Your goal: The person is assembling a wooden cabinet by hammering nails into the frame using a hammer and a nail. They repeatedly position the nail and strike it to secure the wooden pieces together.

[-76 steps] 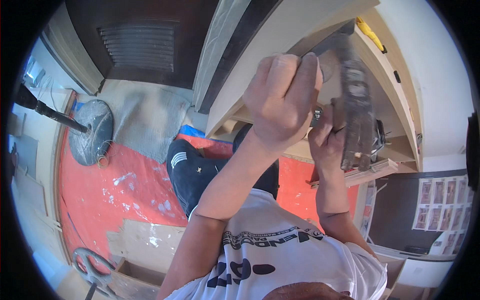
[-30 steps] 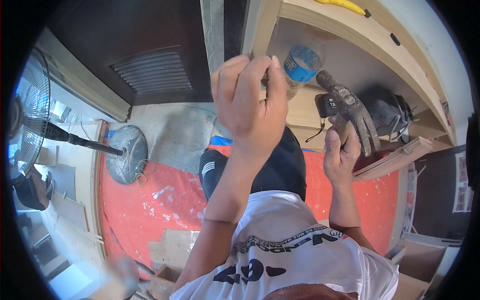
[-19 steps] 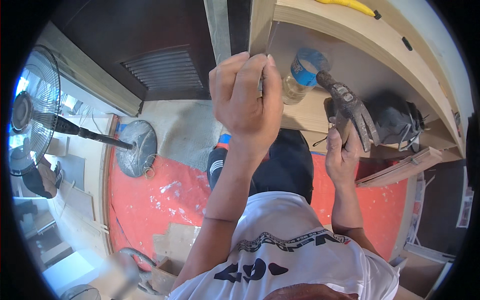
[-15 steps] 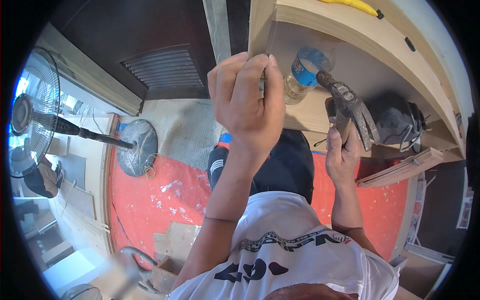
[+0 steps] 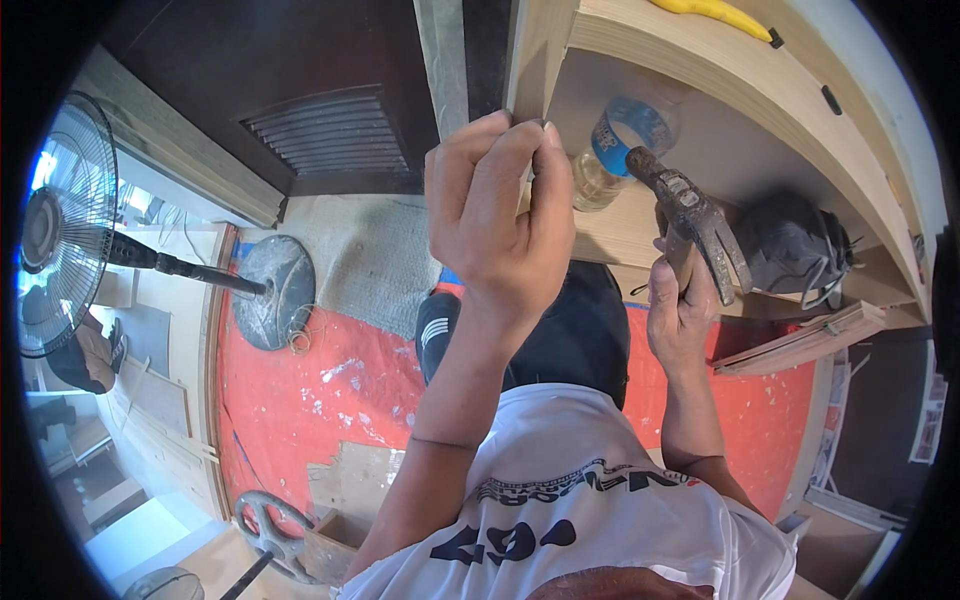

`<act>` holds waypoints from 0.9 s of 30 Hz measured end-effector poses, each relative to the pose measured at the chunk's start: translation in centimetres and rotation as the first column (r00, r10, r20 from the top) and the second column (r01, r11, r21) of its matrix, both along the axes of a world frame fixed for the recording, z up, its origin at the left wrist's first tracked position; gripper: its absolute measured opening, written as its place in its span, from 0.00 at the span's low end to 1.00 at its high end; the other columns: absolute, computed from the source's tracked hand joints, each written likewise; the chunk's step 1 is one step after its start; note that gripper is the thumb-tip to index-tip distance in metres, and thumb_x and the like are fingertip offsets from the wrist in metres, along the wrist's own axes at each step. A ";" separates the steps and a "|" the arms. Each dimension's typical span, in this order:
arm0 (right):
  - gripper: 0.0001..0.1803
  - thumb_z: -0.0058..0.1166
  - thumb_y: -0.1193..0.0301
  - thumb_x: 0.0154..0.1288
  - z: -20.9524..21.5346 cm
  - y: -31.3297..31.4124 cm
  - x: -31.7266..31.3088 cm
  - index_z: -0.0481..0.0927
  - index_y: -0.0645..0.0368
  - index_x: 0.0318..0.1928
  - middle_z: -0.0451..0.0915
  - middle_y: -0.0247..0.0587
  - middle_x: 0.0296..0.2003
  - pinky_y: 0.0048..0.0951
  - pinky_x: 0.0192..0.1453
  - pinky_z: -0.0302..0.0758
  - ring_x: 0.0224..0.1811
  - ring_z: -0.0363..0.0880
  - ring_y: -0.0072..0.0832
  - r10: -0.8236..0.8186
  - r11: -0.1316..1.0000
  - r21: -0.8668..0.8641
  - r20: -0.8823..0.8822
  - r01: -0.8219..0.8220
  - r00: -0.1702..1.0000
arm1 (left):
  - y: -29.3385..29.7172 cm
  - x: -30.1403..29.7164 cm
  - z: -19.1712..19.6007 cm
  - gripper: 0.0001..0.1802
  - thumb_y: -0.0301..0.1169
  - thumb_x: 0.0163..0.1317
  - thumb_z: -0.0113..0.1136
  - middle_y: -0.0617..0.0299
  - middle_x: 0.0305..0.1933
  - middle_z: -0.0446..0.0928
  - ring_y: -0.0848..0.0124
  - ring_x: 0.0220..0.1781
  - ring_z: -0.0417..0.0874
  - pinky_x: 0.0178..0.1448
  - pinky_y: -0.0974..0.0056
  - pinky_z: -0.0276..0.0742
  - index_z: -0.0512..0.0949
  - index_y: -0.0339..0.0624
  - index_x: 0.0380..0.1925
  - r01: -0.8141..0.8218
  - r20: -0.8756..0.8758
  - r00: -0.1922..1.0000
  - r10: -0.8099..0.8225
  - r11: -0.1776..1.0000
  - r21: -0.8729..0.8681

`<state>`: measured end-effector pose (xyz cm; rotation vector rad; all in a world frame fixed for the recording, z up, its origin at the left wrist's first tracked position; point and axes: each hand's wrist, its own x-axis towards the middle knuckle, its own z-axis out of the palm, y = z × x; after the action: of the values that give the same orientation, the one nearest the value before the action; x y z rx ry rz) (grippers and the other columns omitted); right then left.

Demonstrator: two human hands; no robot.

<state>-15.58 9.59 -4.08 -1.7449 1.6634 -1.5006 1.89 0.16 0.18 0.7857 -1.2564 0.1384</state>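
My right hand (image 5: 683, 310) is wrapped round the handle of a claw hammer (image 5: 692, 208), raised with its worn, rusty metal head uppermost and the claw pointing right and down. My left hand (image 5: 500, 215) is closed in a pinch, thumb and fingertips together at the edge of an upright light-wood panel (image 5: 543, 60). Whatever sits between those fingertips is too small or hidden to make out. Just behind the hammer, on the wooden shelf, stands a clear plastic bottle (image 5: 598, 180) with a blue label.
A curved light-wood shelf edge (image 5: 740, 90) carries a yellow-handled tool (image 5: 715, 12). A black bag (image 5: 795, 240) sits inside the unit, above stacked wood strips (image 5: 800, 340). At left is a standing fan (image 5: 65, 225); a dark louvred door (image 5: 330, 135) is ahead. Red sheeting (image 5: 330, 390) covers the floor.
The hammer head has shifted slightly left and down. My left hand keeps its pinch, slightly further right in view. A pale blur at the lower left has gone, uncovering a wheel-shaped base and pole.
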 end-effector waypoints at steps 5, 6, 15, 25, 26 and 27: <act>0.13 0.57 0.72 0.69 -0.2 -0.2 0.1 0.80 0.70 0.48 0.81 0.48 0.35 0.30 0.35 0.74 0.31 0.79 0.31 -0.014 1.000 -0.010 -0.026 0.013 1.000 | 0.3 -0.3 -0.1 0.12 0.15 0.50 0.70 0.56 0.35 0.77 0.60 0.39 0.80 0.41 0.61 0.76 0.82 0.37 0.35 0.042 -0.069 0.997 -0.040 0.999 0.031; 0.13 0.57 0.73 0.69 -0.5 -0.3 0.0 0.80 0.69 0.48 0.81 0.48 0.34 0.30 0.34 0.73 0.30 0.79 0.30 -0.023 1.000 -0.020 -0.049 0.022 0.999 | 0.4 -0.3 -0.2 0.12 0.15 0.50 0.70 0.55 0.35 0.77 0.61 0.39 0.80 0.41 0.61 0.76 0.82 0.37 0.35 0.058 -0.101 0.994 -0.052 0.997 0.056; 0.13 0.58 0.73 0.62 -2.3 1.4 -2.1 0.81 0.65 0.46 0.83 0.48 0.31 0.29 0.32 0.76 0.27 0.82 0.34 -0.039 0.995 0.075 -0.299 0.065 0.953 | 0.9 -0.1 0.0 0.12 0.16 0.51 0.70 0.56 0.36 0.79 0.61 0.40 0.81 0.42 0.62 0.77 0.82 0.37 0.35 0.041 -0.070 0.997 -0.032 0.991 0.129; 0.23 0.63 0.68 0.60 -1.7 1.5 -5.2 0.80 0.63 0.56 0.80 0.48 0.31 0.37 0.37 0.76 0.30 0.81 0.38 0.056 0.955 0.288 -0.397 0.066 0.916 | 1.9 0.3 -1.9 0.09 0.16 0.55 0.69 0.57 0.36 0.79 0.68 0.37 0.81 0.41 0.68 0.77 0.81 0.36 0.36 0.133 -0.232 0.968 -0.098 0.981 0.140; 0.23 0.64 0.66 0.60 -1.8 1.3 -5.5 0.80 0.62 0.55 0.80 0.47 0.31 0.38 0.37 0.76 0.31 0.81 0.39 0.095 0.951 0.303 -0.456 0.054 0.885 | 2.2 0.4 -2.3 0.09 0.16 0.56 0.68 0.57 0.36 0.79 0.70 0.36 0.81 0.41 0.70 0.77 0.81 0.36 0.36 0.137 -0.248 0.964 -0.094 0.977 0.162; 0.24 0.64 0.65 0.60 -1.9 1.1 -5.9 0.81 0.60 0.55 0.80 0.47 0.32 0.39 0.37 0.76 0.32 0.80 0.41 0.128 0.945 0.323 -0.515 0.053 0.847 | 2.6 0.3 -2.9 0.08 0.16 0.57 0.68 0.58 0.36 0.79 0.71 0.36 0.80 0.41 0.70 0.76 0.81 0.36 0.36 0.185 -0.293 0.949 -0.117 0.958 0.217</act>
<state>-21.49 10.65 -5.95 -2.0945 1.9700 -0.6795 2.18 2.76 -2.69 0.8800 -1.0715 -0.2493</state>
